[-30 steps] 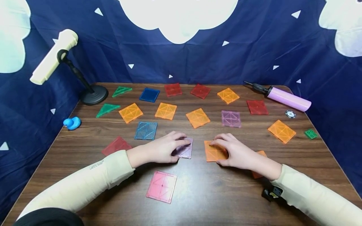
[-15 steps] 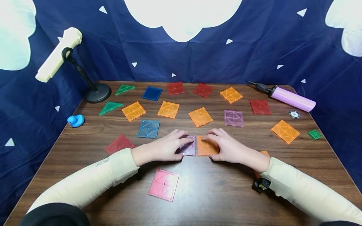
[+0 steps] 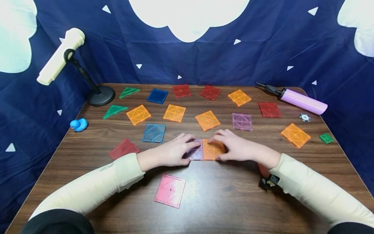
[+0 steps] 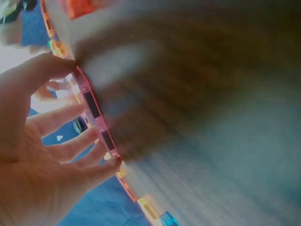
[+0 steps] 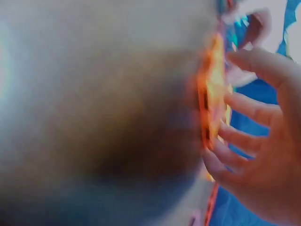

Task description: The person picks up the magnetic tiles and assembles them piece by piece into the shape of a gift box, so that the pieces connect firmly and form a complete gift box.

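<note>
Head view shows the purple tile and the orange tile lying flat at the middle of the table, their inner edges touching. The left hand rests on the purple tile, thumb at its near edge and fingers curled over its far edge. The left wrist view confirms this: fingertips line the tile's rim. The right hand grips the orange tile the same way, fingers curled round its edges, as the right wrist view also shows, though blurred.

Judgement: the step in hand is the joining of two tiles edge to edge; the seam appears closed. The next move calls for checking that the corners line up before either hand lets go.

Outward from the pair: a pink tile lies near the front edge, a blue tile just behind the left hand, further orange, red and green tiles well apart toward the back. A lilac pump lies at the right rear corner, a blue duck at the left edge.
</note>
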A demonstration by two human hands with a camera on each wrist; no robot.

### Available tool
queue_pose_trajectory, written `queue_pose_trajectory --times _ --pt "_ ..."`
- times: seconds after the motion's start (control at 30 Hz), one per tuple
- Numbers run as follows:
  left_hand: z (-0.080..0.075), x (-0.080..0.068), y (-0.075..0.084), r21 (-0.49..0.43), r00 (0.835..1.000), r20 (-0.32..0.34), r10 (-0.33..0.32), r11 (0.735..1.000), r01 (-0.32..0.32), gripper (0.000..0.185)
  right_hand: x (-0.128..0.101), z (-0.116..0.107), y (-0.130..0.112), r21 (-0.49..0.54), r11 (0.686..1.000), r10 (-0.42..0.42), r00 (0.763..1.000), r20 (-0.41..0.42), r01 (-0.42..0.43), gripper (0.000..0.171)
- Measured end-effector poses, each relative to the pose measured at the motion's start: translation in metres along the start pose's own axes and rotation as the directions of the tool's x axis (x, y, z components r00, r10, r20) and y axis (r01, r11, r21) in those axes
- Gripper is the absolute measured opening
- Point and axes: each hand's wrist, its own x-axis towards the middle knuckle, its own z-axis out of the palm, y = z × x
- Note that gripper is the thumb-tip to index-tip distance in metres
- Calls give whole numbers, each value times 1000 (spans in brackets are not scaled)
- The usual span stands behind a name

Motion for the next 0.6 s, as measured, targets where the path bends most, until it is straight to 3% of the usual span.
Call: queue_pose_trajectory --times 0.3,0.6 --pt "-4 5 4 61 1000 26 2 998 -3 65 42 -37 38 47 999 8 997 -76 -4 53" --pt "-3 6 8 101 1000 -10 23 995 -22 61 80 -33 51 88 994 -70 994 86 63 68"
